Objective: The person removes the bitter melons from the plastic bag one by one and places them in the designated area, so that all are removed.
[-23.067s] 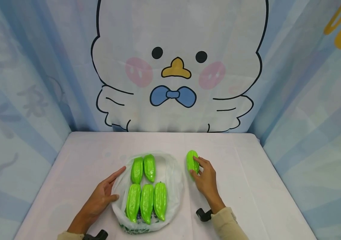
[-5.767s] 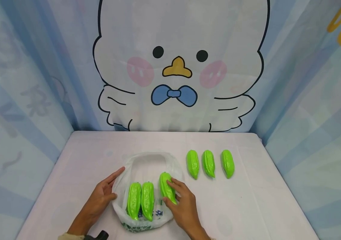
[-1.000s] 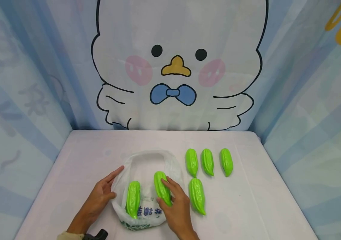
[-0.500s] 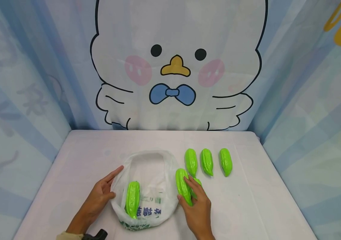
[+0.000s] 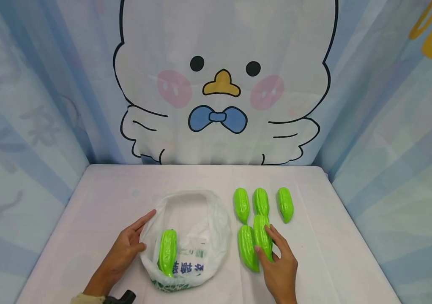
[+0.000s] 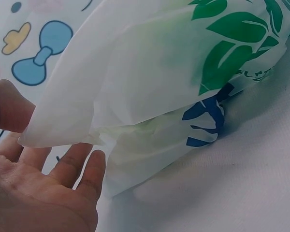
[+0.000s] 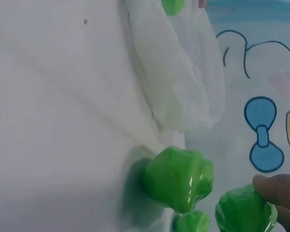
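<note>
My right hand [image 5: 281, 274] pinches a shiny, ridged green bitter melon [image 5: 262, 236] between thumb and fingers, right of the bag. Directly left of it lies another bitter melon [image 5: 248, 248], and three more form a row behind, one being this bitter melon [image 5: 241, 205]. In the right wrist view, the held bitter melon [image 7: 244, 210] is under my fingertips, raised off the cloth or not I cannot tell. My left hand [image 5: 124, 247] holds the left rim of a white plastic bag [image 5: 220, 236]; the left wrist view shows the bag's edge [image 6: 63, 130] between thumb and fingers. A single bitter melon [image 5: 168, 253] lies inside.
A white cloth covers the table [image 5: 334, 261]. Behind it hangs a curtain [image 5: 220, 152] printed with a cartoon figure, and blue-white curtains close off both sides. A black wrist mount [image 5: 122, 297] sits at my left sleeve.
Over the last second my right hand has carried a bitter melon out of the bag and rightward, to beside the front one on the table. My left hand stays at the bag's rim.
</note>
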Motion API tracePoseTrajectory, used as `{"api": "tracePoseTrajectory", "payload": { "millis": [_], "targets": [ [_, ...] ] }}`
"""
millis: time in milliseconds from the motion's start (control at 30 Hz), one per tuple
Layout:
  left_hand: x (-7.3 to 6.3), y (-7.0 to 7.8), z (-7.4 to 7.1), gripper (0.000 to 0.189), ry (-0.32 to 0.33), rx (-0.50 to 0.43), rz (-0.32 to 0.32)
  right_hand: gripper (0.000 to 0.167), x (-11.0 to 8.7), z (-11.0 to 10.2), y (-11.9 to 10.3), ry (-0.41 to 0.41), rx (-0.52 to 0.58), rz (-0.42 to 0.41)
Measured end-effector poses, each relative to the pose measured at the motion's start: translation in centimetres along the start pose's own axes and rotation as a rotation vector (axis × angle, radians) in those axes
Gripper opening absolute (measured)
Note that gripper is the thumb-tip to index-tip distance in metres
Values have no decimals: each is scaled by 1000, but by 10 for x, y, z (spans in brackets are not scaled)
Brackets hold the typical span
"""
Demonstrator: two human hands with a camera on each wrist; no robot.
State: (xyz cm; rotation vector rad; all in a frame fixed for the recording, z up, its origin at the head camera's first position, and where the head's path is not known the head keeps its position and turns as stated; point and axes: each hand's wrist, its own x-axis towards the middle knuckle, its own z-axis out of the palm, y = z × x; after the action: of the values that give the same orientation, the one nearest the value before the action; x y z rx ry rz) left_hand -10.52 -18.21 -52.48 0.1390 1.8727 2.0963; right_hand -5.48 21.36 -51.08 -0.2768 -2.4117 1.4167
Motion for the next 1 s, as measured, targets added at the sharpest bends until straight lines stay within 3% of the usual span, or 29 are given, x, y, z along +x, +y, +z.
{"api": "tracePoseTrajectory", "payload": {
  "millis": [267, 733, 1000],
  "targets": [
    [0, -1, 0, 101, -5, 1, 0, 66, 0, -9, 15, 21, -56, 31],
    [1, -2, 0, 100, 8, 8, -6, 65, 1, -9, 31, -37, -152, 168],
    [1, -4, -2, 99, -1, 14, 11, 66, 6, -6, 36, -22, -176, 134]
  ]
}}
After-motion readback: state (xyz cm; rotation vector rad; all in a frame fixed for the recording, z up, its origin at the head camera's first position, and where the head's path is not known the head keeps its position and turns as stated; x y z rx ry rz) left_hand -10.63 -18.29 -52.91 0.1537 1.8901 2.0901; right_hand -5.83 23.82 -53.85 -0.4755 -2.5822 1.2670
